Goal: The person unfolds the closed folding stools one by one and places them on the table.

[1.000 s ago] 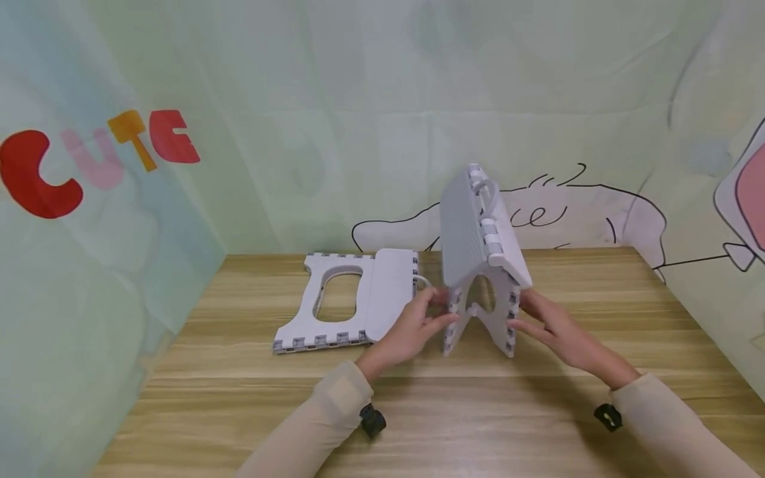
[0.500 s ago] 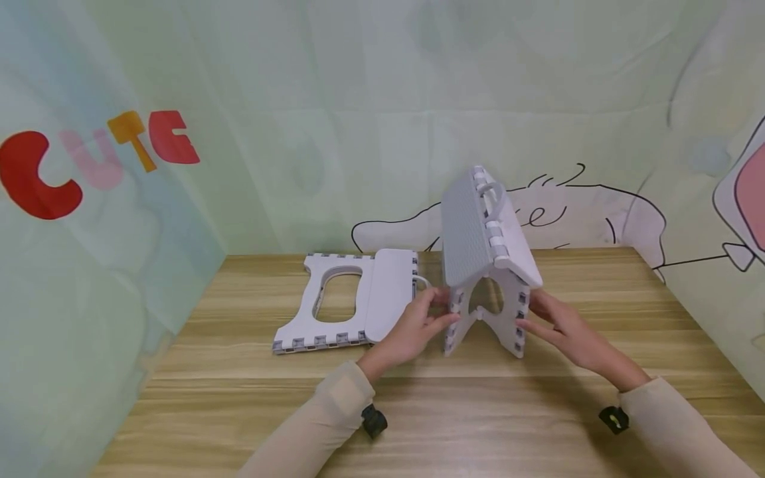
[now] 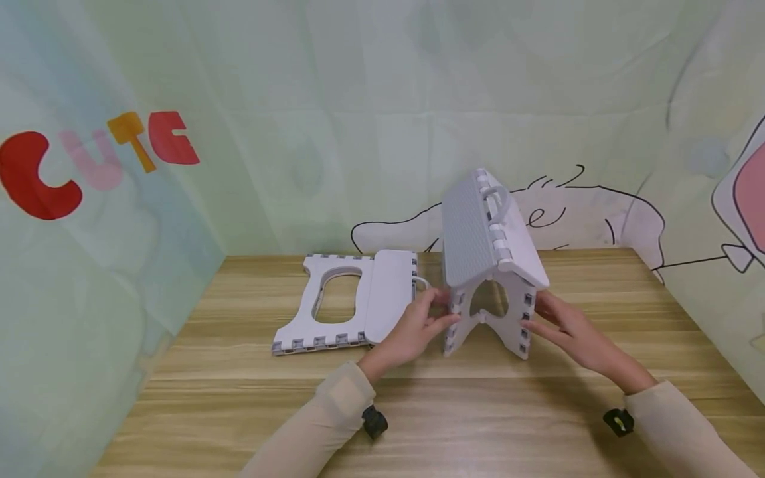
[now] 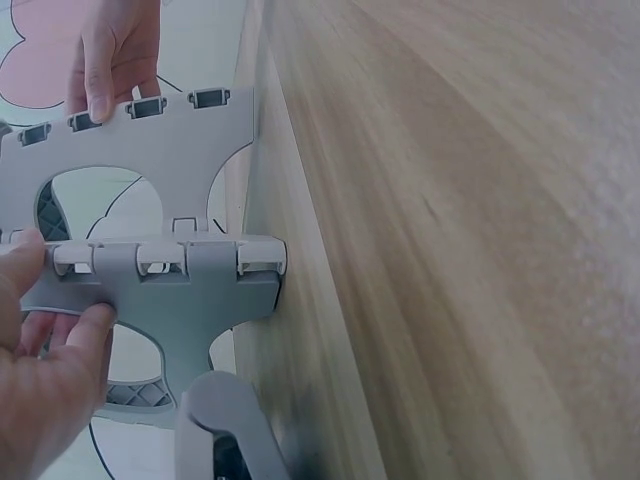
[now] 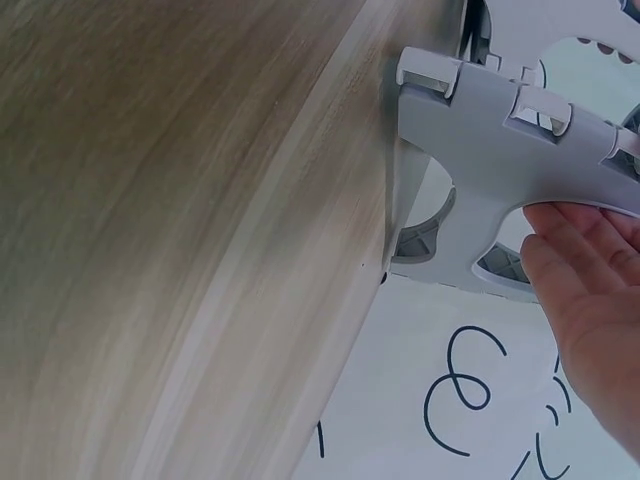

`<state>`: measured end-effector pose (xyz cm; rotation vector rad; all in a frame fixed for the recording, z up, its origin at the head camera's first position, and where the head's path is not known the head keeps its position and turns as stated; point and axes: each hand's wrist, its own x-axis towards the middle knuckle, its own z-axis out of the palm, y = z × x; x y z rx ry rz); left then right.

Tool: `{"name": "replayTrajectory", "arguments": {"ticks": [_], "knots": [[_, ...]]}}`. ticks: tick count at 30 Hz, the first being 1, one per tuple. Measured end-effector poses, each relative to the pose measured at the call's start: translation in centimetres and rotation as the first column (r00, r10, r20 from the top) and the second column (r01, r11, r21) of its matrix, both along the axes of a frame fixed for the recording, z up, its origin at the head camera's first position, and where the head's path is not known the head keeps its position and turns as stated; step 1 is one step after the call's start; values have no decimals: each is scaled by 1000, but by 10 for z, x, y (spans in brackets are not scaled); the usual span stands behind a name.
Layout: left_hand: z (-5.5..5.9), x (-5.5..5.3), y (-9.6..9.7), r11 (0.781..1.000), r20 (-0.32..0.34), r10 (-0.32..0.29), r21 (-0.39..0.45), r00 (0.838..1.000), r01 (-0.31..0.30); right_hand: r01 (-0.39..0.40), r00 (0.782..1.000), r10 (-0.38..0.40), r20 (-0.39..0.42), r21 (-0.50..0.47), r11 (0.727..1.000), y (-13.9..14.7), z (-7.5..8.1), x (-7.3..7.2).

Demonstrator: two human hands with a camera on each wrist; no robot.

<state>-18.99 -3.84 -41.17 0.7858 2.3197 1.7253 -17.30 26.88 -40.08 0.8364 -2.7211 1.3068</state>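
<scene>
A light grey folding stool (image 3: 469,232) stands partly unfolded on its legs, its two seat halves sloping like a roof with a loop handle along the ridge. My left hand (image 3: 412,332) grips the left leg panel, thumb at the near edge. In the left wrist view, fingers of the left hand (image 4: 45,390) reach into the panel's cutout. My right hand (image 3: 576,338) holds the right leg panel across from it. The right wrist view has the right hand's fingers (image 5: 570,255) hooked at that panel's cutout. Part of each hand is hidden behind the panels.
A second folding stool (image 3: 391,292), folded flat, lies on the wooden table (image 3: 454,418) just left of the upright one, close by the left hand. Behind the table hangs a printed cloth backdrop (image 3: 358,133), near the upright stool's far end.
The right hand has shifted to the right with the right leg panel, so the legs stand wider apart. The seat halves have spread and the ridge has sunk slightly. The left hand stays nearly still.
</scene>
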Motion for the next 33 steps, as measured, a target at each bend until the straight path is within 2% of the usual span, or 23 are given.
{"name": "replayTrajectory", "arguments": {"ticks": [16, 23, 33], "knots": [[1, 1, 1, 1000, -3, -2, -18, 1000, 1, 19, 1000, -19, -5, 5, 1000, 8, -1, 1], [1, 1, 2, 1000, -7, -16, 9, 1000, 17, 30, 1000, -29, -5, 15, 999, 11, -2, 2], [1, 1, 4, 1000, -2, -13, 2, 1000, 13, 24, 1000, -24, -9, -10, 1000, 17, -4, 4]]}}
